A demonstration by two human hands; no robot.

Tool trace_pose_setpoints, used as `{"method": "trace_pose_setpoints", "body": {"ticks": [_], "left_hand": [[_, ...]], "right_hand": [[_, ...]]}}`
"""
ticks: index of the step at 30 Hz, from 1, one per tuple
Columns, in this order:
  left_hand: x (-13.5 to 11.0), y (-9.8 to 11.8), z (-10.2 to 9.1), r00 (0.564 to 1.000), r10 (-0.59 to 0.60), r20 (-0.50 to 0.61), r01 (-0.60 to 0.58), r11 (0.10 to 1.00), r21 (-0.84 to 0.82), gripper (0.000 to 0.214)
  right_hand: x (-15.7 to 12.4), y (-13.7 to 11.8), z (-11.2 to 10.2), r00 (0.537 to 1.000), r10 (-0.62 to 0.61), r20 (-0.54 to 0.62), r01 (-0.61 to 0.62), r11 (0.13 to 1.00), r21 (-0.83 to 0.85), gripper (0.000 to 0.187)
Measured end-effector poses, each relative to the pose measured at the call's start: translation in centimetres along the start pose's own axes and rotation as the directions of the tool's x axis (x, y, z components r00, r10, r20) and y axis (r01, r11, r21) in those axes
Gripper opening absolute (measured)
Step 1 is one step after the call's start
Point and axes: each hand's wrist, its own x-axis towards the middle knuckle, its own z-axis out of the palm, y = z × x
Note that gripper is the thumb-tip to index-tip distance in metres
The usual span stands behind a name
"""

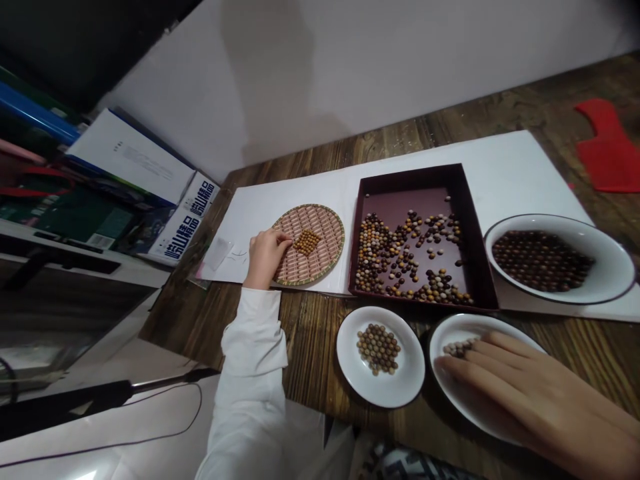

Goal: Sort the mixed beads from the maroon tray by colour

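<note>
My left hand (267, 255) rests at the left side of a round woven mat (327, 230). Its thumb and fingertips are closed in a pinch beside a small cluster of yellow-brown beads (307, 241); anything between them is too small to make out. Over a white plate (480, 417) at the lower right, my right hand (530, 387) reaches with fingers stretched out. Its fingertips are by a few pale beads (459, 347), which they partly cover. Left of this plate stands another white plate (345, 353) bearing greyish-brown beads (379, 349).
A dark red box (425, 305) holds mixed beads. At the right, a white bowl (613, 260) contains dark brown beads (543, 260). A red scoop-like object (607, 157) lies farther back. A small clear bag (219, 253) is left of the mat. Boxes (135, 157) stack at the left.
</note>
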Motion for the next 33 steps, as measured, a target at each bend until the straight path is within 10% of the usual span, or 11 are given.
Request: {"method": "trace_pose_setpoints", "body": {"ticks": [33], "left_hand": [[0.2,-1.4,0.7,0.999,0.034,0.042,-0.03,0.994,-0.103,0.023]], "right_hand": [[-0.5,0.1,0.4,0.992,0.019,0.123,-0.027,0.997,0.069,0.031]]}}
